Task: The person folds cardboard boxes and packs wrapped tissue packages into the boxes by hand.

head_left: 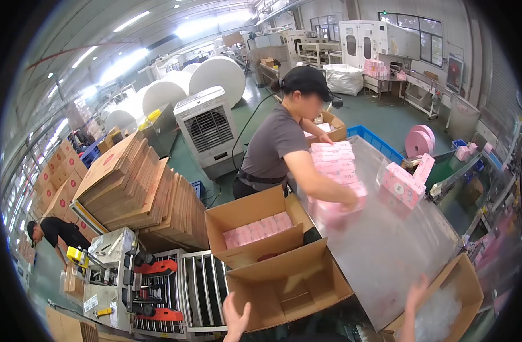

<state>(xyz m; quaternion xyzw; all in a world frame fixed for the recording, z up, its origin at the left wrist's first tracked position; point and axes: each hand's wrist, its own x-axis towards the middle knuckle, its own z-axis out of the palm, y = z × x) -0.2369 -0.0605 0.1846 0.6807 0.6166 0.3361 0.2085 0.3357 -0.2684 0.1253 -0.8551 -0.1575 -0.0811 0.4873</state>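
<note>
My left hand (236,317), fingers spread, is at the left side of an open cardboard box (289,285) with nothing visible inside; whether it touches the box is unclear. My right hand (416,293) is raised over the near edge of the metal table (375,251), fingers apart and holding nothing, beside a box with clear plastic (440,310). Behind the nearer box, another carton (247,216) holds a layer of pink packs (259,229). Across the table, a co-worker (278,137) in a black cap has both hands at stacked pink packs (333,159); one hand is blurred.
More pink packs (403,185) stand on the table's far right part. A roller conveyor (203,288) with a red-armed machine (158,290) lies left. Flattened cartons (130,188) are stacked behind it. Another person (58,233) bends at far left. A blue crate (375,145) borders the table.
</note>
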